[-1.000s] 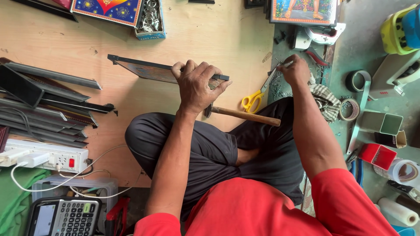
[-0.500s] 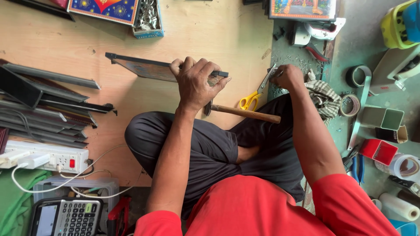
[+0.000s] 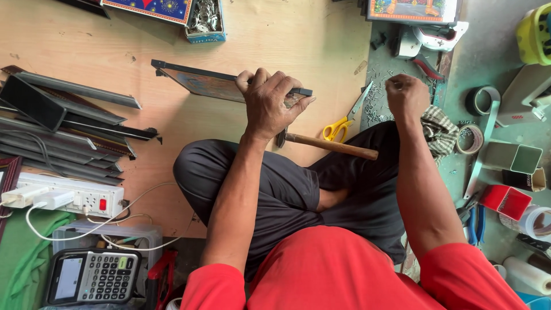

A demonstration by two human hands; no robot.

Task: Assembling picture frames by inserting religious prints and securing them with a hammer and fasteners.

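Note:
My left hand (image 3: 270,103) grips the top edge of a dark picture frame (image 3: 201,80) that stands on its edge on the wooden board (image 3: 275,40). A hammer with a wooden handle (image 3: 327,144) lies across my lap, just under that hand. My right hand (image 3: 406,96) is closed into a loose fist above a scatter of small nails (image 3: 376,103); whether it holds any I cannot tell. Yellow-handled scissors (image 3: 344,123) lie between the two hands.
Dark frame mouldings (image 3: 63,123) are stacked at left, with a white power strip (image 3: 69,198) and a calculator (image 3: 94,276) below. Tape rolls (image 3: 481,99), a checked cloth (image 3: 439,129), a red box (image 3: 505,201) and small containers crowd the grey floor at right. Framed pictures (image 3: 413,10) lie at top.
My right hand has drawn back from the scissors and nails toward my body and closed into a fist. The left hand has stayed on the frame.

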